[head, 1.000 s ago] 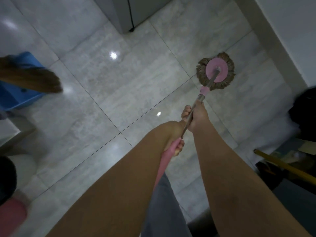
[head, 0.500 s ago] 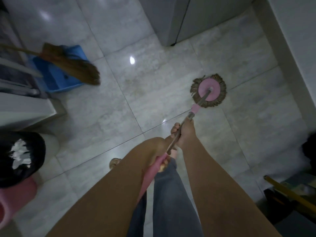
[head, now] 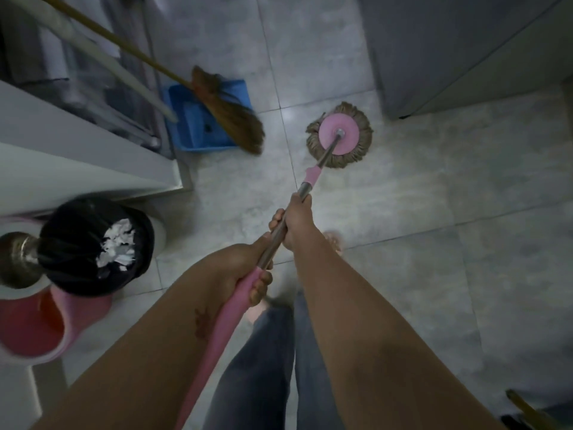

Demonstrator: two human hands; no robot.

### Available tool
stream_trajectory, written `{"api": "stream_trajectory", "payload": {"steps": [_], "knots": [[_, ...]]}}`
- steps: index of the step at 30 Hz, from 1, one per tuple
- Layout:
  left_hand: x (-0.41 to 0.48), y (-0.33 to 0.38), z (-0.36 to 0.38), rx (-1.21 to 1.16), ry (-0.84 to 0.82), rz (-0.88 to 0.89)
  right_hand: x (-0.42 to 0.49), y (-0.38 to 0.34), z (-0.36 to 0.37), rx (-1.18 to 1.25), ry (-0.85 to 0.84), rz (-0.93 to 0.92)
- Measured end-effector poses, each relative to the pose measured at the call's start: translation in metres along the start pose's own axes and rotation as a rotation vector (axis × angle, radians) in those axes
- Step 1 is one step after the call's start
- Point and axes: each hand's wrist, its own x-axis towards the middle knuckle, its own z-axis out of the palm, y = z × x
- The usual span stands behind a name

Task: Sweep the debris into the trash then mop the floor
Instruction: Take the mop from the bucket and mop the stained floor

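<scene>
Pink plastic caps the round mop head (head: 339,138), which sits flat on the tiled floor (head: 418,197) ahead of the person, just right of the blue dustpan (head: 198,119) and the broom (head: 235,119) leaning over it. Both hands are closed around the mop handle (head: 280,231), the right hand (head: 296,221) farther down the metal shaft and nearer the head, the left hand (head: 248,271) behind on the pink grip. The handle's long axis runs from the body forward and slightly right, so the next stroke likely pushes or pulls along that line; in the dim light, wet and dry tile are hard to tell apart.
</scene>
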Motion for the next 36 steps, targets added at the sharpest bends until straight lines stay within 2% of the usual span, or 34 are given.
{"api": "stream_trajectory", "payload": {"steps": [6,11,17,21,28,36], "knots": [[0.007,0.076,-0.015,-0.132,-0.036,0.026,0.044,-0.066,0.051,-0.127,-0.022,-0.014],[0.021,0.170,-0.003,-0.199,-0.063,0.053,0.090,-0.154,0.080,-0.215,-0.043,-0.035],[0.034,0.293,0.018,-0.220,-0.081,0.114,0.142,-0.272,0.112,-0.277,-0.040,-0.068],[0.037,0.338,0.025,-0.192,-0.070,0.122,0.158,-0.315,0.126,-0.338,-0.052,-0.079],[0.028,0.309,0.035,-0.170,-0.084,0.102,0.136,-0.292,0.103,-0.303,-0.093,-0.044],[0.011,0.185,0.039,-0.025,-0.018,0.052,0.080,-0.175,0.042,-0.153,-0.086,-0.005]]}}
